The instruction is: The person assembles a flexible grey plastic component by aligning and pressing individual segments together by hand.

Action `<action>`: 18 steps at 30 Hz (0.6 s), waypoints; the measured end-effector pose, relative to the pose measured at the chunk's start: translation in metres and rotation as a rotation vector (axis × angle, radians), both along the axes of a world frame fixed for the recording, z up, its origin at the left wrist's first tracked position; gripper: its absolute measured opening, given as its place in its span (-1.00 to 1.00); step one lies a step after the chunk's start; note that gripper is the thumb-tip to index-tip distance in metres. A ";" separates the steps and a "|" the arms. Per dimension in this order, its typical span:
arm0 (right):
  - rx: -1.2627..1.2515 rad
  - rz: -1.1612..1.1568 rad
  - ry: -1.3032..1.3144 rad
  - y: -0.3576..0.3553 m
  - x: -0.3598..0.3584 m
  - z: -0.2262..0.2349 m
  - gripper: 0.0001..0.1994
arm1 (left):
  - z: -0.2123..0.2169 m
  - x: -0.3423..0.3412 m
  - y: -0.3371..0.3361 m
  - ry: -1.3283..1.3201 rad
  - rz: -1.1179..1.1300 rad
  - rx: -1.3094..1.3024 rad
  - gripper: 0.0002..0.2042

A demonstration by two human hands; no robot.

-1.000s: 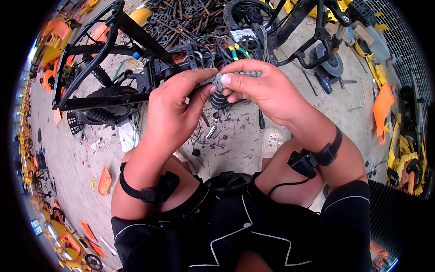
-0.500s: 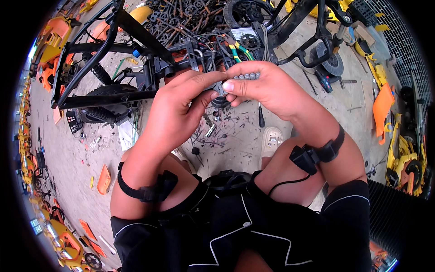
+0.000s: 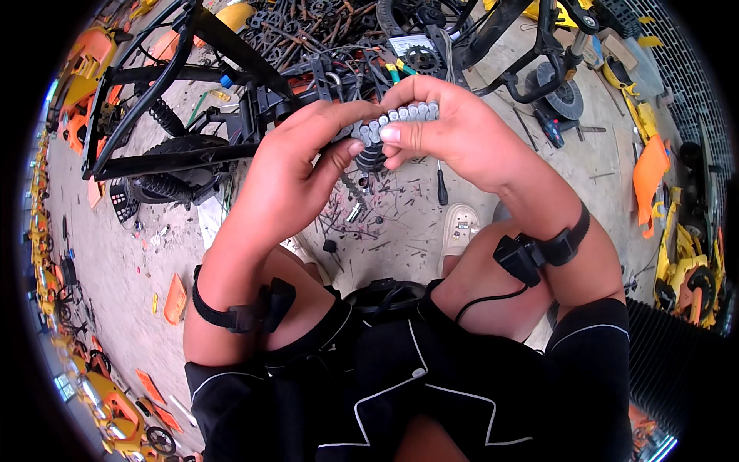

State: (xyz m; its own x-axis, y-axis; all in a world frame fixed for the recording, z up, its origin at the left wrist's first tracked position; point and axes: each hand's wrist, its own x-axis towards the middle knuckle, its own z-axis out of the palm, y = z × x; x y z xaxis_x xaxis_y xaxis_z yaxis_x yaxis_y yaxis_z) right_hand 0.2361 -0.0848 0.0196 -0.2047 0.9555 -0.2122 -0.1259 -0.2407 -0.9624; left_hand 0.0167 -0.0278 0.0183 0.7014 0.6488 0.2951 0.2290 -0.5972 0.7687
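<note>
Right hand (image 3: pixel 454 135): closed in a pinch on a short grey roller chain (image 3: pixel 400 117), thumb pressing on the links from below, fingers curled over the top. The chain runs as a row of rounded links along the fingertips.

Left hand (image 3: pixel 296 162): also closed on the chain, at its left end, thumb and forefinger meeting the right thumb. Below the chain, between the two thumbs, a dark ribbed part (image 3: pixel 371 158) hangs; whether it is joined to the chain cannot be told.

Handling, judged: steel links, so dense for its size, rigid across each link but free to fold at every pin. Probably greasy, hence slippery. Best gripped on the flat side plates near both ends, as now, to stop it sagging or twisting.

Surroundings, relative to the chain: directly beneath, dusty ground strewn with screws and small black bits (image 3: pixel 369 219); just below right, a screwdriver (image 3: pixel 442 186) on the ground. To the left, a black tubular frame (image 3: pixel 154 115) with a tyre (image 3: pixel 173 150). Above, a tangle of dark metal scrap (image 3: pixel 308 31). Far right, orange plastic panels (image 3: pixel 650 169). The frame crowds the left hand's side closely.
</note>
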 end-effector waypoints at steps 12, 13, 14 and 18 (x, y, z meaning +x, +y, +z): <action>0.006 0.014 -0.043 0.002 0.000 -0.005 -0.72 | -0.003 -0.003 0.003 0.024 -0.004 0.194 -0.66; 0.014 0.019 -0.086 0.003 0.001 -0.006 -0.72 | -0.003 -0.004 0.004 0.026 -0.001 0.207 -0.67; 0.023 0.024 -0.128 0.003 0.002 -0.005 -0.73 | -0.002 -0.004 0.003 -0.001 0.063 0.174 -0.68; 0.009 0.175 -0.369 0.005 0.007 -0.003 -0.78 | 0.002 -0.011 0.008 -0.158 0.283 -0.106 -0.79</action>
State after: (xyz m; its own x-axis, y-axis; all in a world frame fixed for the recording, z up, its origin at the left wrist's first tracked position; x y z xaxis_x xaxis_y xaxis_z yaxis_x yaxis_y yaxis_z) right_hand 0.2429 -0.0799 0.0165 -0.2763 0.9152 -0.2933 0.2700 -0.2189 -0.9376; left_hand 0.0057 -0.0198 0.0203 0.4400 0.8442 0.3062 0.2477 -0.4418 0.8622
